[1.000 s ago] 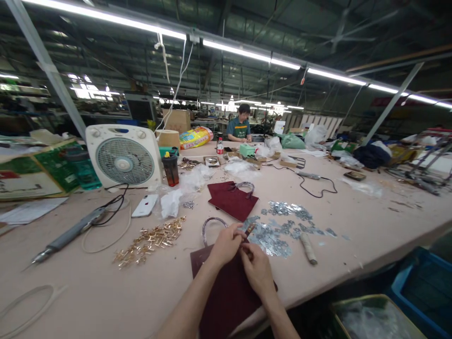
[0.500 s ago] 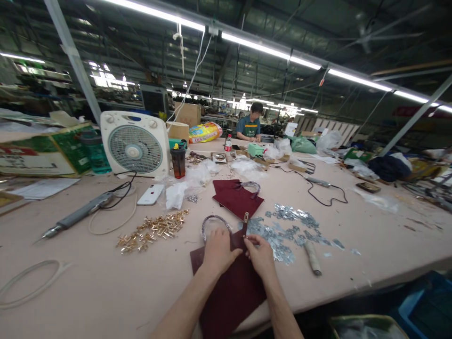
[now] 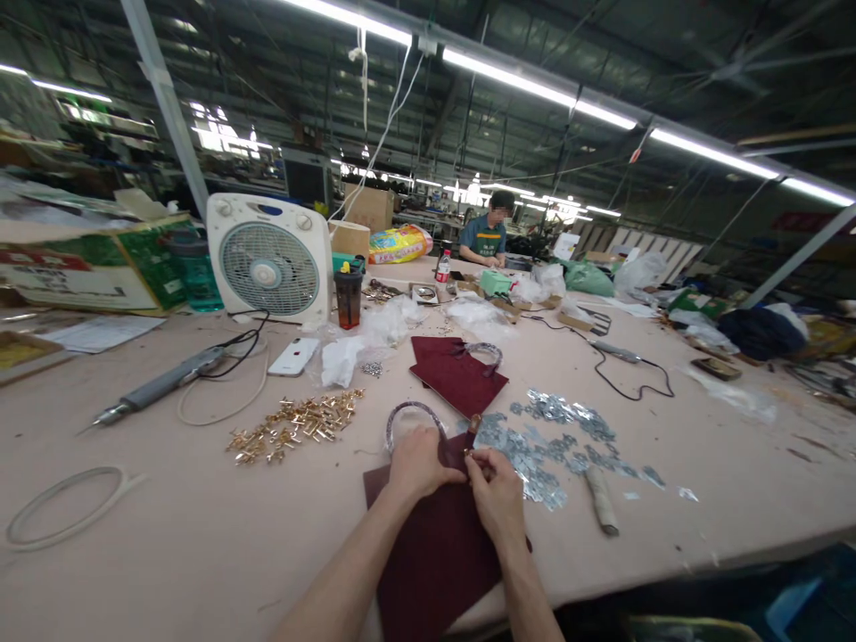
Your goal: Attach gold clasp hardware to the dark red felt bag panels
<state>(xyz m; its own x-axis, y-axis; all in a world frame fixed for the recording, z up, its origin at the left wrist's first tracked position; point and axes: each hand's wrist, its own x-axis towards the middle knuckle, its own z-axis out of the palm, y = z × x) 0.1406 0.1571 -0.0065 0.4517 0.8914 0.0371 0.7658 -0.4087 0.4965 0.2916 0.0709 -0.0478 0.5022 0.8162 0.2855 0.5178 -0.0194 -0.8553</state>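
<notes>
A dark burgundy bag panel point(image 3: 438, 557) lies before me at the table's front edge, a patterned loop handle point(image 3: 415, 407) rising from its far end. My left hand point(image 3: 420, 465) presses on the panel at the foot of this handle, fingers curled and thumb pointing right. A short burgundy strap point(image 3: 472, 437) with gold-coloured hardware at its tip sticks up at the panel's far right corner. My right hand point(image 3: 496, 490) pinches the base of this strap, thumb against fingers. Any small part inside the pinch is hidden. Beyond, a second burgundy panel point(image 3: 458, 379) with a handle lies flat.
Gold-coloured metal fittings point(image 3: 298, 426) are heaped at left, flat silvery metal pieces point(image 3: 528, 455) at right. A grey roll point(image 3: 602, 501), a phone point(image 3: 294, 357), an electric screwdriver point(image 3: 160, 383) and a box fan point(image 3: 271, 263) surround the work. A co-worker point(image 3: 485, 236) sits across the table.
The view has shifted slightly, so the table things appear a little farther right. The strap's gold tip has tilted to the right. Both hands stay at nearly the same places on the panel.
</notes>
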